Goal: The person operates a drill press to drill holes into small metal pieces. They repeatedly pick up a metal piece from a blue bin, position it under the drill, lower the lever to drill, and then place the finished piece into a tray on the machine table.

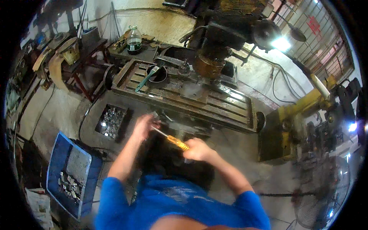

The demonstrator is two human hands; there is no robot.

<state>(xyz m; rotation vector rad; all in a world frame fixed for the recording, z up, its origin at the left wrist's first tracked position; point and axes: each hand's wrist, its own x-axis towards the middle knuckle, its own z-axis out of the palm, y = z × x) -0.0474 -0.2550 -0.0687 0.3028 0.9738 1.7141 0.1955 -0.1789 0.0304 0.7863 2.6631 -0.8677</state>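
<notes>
The right hand (pixel 197 149) fingers grip a yellow screwdriver (pixel 172 140); the left hand (pixel 145 125) fingers pinch a small part I cannot make out. A dark tray (pixel 111 120) of shiny metal bits sits left of them.

Screwdriver (pixel 170 138): translucent amber plastic handle, bright steel shaft. Milling machine table (pixel 184 96): dull, grimy cast metal. Crate (pixel 63 168): matt blue plastic.
</notes>
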